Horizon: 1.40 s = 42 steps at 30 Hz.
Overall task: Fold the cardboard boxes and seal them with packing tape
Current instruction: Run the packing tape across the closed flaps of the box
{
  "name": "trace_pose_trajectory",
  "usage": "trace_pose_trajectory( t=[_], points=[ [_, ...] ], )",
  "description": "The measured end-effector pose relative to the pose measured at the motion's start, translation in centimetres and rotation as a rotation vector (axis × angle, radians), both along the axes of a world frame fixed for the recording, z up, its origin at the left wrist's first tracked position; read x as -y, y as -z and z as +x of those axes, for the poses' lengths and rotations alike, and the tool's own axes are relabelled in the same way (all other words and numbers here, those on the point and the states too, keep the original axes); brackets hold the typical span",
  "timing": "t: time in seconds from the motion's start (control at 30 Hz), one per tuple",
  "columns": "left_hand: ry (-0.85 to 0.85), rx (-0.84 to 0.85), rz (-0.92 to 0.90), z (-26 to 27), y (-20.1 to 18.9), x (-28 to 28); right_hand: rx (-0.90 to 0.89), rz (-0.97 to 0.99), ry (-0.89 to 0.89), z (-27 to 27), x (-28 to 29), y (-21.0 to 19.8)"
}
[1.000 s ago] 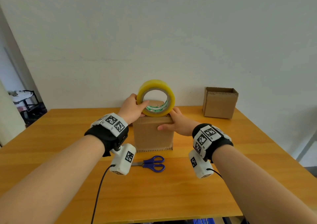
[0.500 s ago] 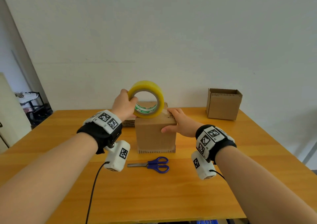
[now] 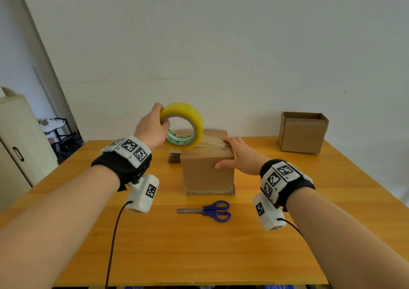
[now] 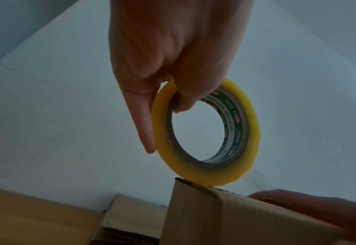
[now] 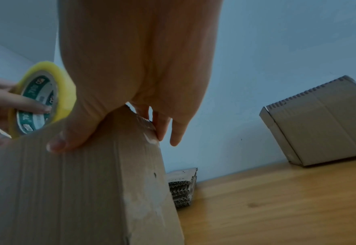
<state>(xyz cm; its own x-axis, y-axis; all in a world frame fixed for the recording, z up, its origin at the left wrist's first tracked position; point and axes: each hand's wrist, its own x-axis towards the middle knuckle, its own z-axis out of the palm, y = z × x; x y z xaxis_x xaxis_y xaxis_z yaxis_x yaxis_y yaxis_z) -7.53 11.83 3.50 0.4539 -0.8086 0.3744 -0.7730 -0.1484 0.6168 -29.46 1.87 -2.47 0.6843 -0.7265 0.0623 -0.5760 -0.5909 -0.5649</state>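
An orange-brown wooden bench stood against a plain white wall. At its middle, the small brown cardboard box stood under the right grip, fingers spread flat on its top; the left grip pinched the yellow packing-tape roll above the box's left edge. Blue-handled scissors lay before the box.

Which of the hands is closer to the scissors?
Right. The right hand holds the box's corner just above the scissors; the left hand grips the tape roll higher up.

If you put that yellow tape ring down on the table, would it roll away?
Probably, if set on its edge: the tape roll is a round hoop, so it could roll. Laid flat, it should stay put. Now the left hand grips it, and a strip stuck to the box tethers it.
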Motion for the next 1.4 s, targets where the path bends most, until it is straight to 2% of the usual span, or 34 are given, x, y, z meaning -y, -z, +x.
trace_pose_trajectory(
  t=[0.2, 0.33, 0.6, 0.77, 0.93, 1.4],
  points=[
    [-0.100, 0.294, 0.058, 2.5, 0.5, -0.5, -0.001, 0.003, 0.019, -0.8, 0.1, 0.1],
    [-0.093, 0.283, 0.068, 2.9, 1.8, -0.8, 0.009, 0.001, 0.024, -0.8, 0.1, 0.2],
    [-0.089, 0.350, 0.086, 3.7, 2.0, -0.4, 0.018, 0.005, 0.023, -0.8, 0.1, 0.2],
    [-0.118, 0.426, 0.175, 4.7, 2.9, -0.6, 0.012, 0.004, 0.031, -0.8, 0.2, 0.2],
    [-0.101, 0.366, 0.177, 5.1, 4.5, -0.7, 0.018, 0.017, 0.029, -0.8, 0.2, 0.2],
    [-0.093, 0.283, 0.118, 5.0, 5.5, -0.6, 0.000, 0.023, 0.036, -0.6, 0.3, 0.2]
  ],
)
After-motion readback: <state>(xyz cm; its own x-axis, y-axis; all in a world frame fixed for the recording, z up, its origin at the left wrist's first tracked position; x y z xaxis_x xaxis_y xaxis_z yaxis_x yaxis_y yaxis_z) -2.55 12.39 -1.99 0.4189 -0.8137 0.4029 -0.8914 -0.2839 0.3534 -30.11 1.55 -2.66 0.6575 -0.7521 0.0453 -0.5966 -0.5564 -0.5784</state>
